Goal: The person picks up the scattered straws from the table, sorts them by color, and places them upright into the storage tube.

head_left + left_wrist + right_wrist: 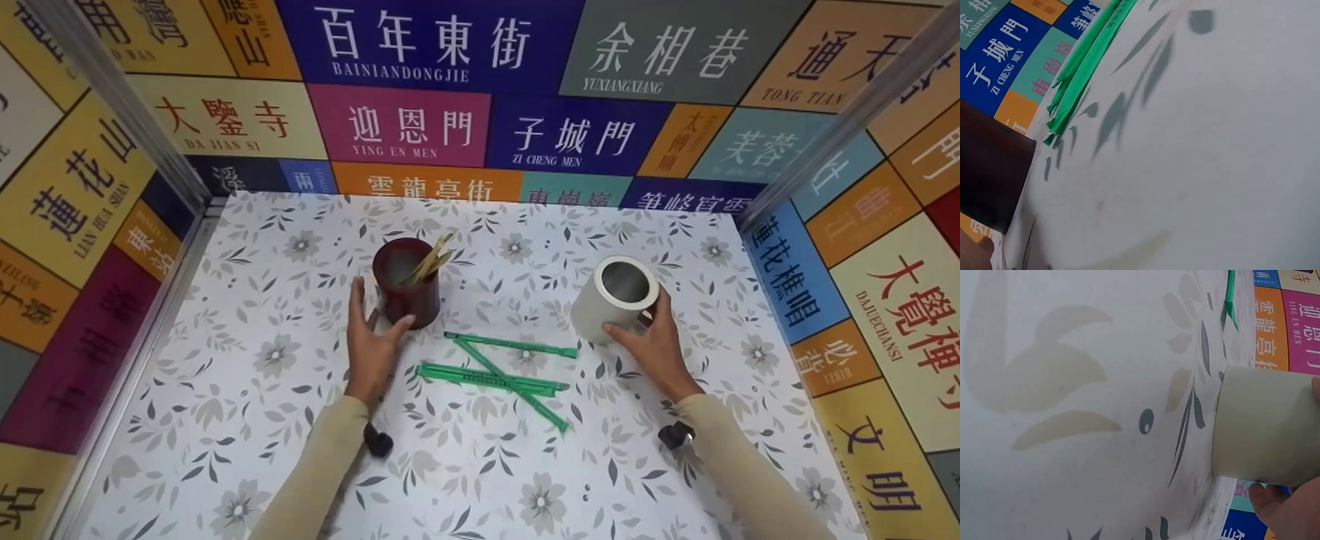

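A dark red cylindrical cup [411,304] stands upright at centre left with several thin tan sticks [430,262] leaning out of its mouth. Around its left and near side is my left hand [371,352], fingers straight and spread, thumb right at the cup's lower front. In the left wrist view the dark cup [991,169] shows at the left edge with the thumb [979,250] just below it. My right hand [661,352] grips an off-white, thick-walled cup [600,304], thumb at its front and fingers round its right side. The right wrist view shows this pale cup [1266,424] close to the table.
Between the cups lie several slim green wrapped sticks [487,375], some side by side, one crossing diagonally. A white floral cloth [277,450] covers the table. Panels with printed place names [420,127] wall in the back and both sides.
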The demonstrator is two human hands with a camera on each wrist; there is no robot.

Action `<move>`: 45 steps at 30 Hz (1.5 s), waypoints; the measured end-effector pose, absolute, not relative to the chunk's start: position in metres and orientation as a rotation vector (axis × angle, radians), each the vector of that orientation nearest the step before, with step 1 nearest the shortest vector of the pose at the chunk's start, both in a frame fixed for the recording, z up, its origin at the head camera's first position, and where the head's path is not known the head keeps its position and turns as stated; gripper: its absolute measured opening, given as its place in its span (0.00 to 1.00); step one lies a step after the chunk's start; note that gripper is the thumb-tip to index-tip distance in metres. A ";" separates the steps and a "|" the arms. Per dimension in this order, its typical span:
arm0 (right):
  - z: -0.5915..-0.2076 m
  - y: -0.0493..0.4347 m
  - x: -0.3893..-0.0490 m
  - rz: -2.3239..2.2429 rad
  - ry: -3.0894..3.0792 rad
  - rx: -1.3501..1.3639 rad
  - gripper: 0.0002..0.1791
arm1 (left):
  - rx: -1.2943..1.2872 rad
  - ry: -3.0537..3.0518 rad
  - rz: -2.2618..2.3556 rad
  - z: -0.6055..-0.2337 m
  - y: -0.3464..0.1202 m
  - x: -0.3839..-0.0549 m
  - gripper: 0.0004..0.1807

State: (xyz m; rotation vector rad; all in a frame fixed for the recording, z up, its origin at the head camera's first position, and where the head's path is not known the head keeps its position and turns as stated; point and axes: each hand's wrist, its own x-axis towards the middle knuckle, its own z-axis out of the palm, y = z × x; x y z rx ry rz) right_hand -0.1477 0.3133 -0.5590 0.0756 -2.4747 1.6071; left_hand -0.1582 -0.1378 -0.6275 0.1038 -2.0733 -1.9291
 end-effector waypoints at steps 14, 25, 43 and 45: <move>-0.566 0.320 -0.134 1.573 -2.469 0.030 0.57 | -0.110 -2.274 -1.683 -0.615 -0.120 -0.111 0.37; -0.570 0.320 -0.124 1.639 -2.456 0.070 0.57 | -0.928 -2.551 -1.471 -0.612 -0.091 -0.119 0.28; -0.570 0.319 -0.119 1.648 -2.438 0.050 0.56 | -1.273 -2.605 -1.224 -0.620 -0.054 -0.146 0.18; -0.570 0.322 -0.117 1.655 -2.433 0.028 0.56 | -1.328 -2.587 -1.130 -0.619 -0.049 -0.148 0.17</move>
